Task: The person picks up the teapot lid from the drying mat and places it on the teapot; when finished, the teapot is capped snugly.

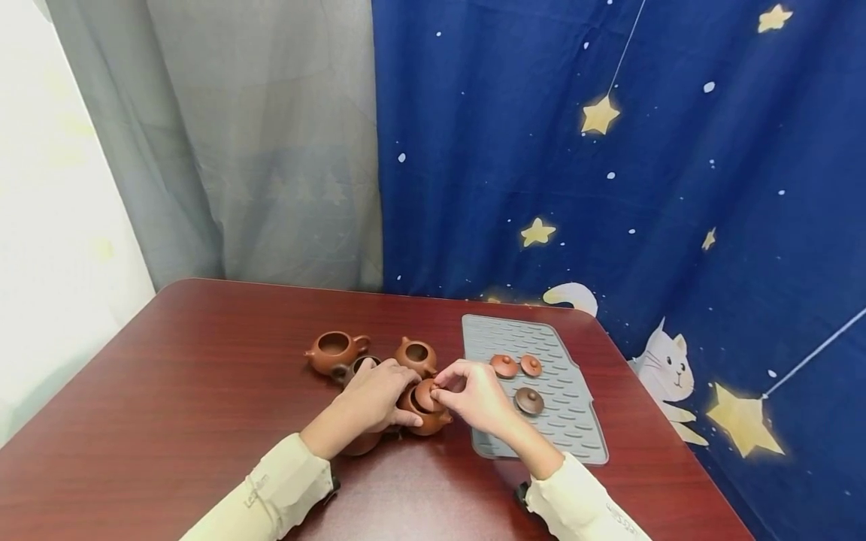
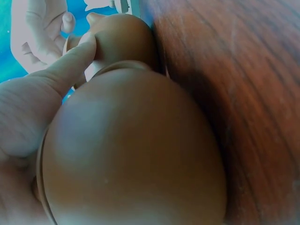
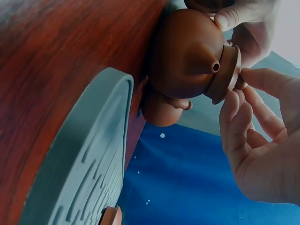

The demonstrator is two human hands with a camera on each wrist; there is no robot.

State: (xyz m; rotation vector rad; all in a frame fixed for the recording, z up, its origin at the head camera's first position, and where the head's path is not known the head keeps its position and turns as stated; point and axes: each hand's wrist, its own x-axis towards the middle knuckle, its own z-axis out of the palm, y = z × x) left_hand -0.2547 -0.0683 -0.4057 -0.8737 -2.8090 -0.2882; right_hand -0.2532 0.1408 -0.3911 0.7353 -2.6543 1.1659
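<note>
My right hand [image 1: 476, 394] pinches the knob of a reddish-brown lid [image 1: 424, 394] over the mouth of a clay teapot [image 1: 433, 426]. In the head view the lid sits tilted on the opening; in the right wrist view its rim [image 3: 229, 72] is right at the teapot's mouth, above the spout. My left hand [image 1: 375, 394] grips this teapot's side, thumb in front and fingers behind. Another round teapot [image 2: 131, 150] fills the left wrist view, close to that hand, and is mostly hidden under the left wrist in the head view.
Lidless teapots stand behind: a brown one [image 1: 334, 347], a small one [image 1: 416, 355] and a dark one [image 1: 366, 366] partly covered by my left hand. On the right, a grey ridged mat [image 1: 564, 421] bears a red-brown lid [image 1: 504, 366], a smaller lid [image 1: 531, 366] and a dark lid [image 1: 529, 400].
</note>
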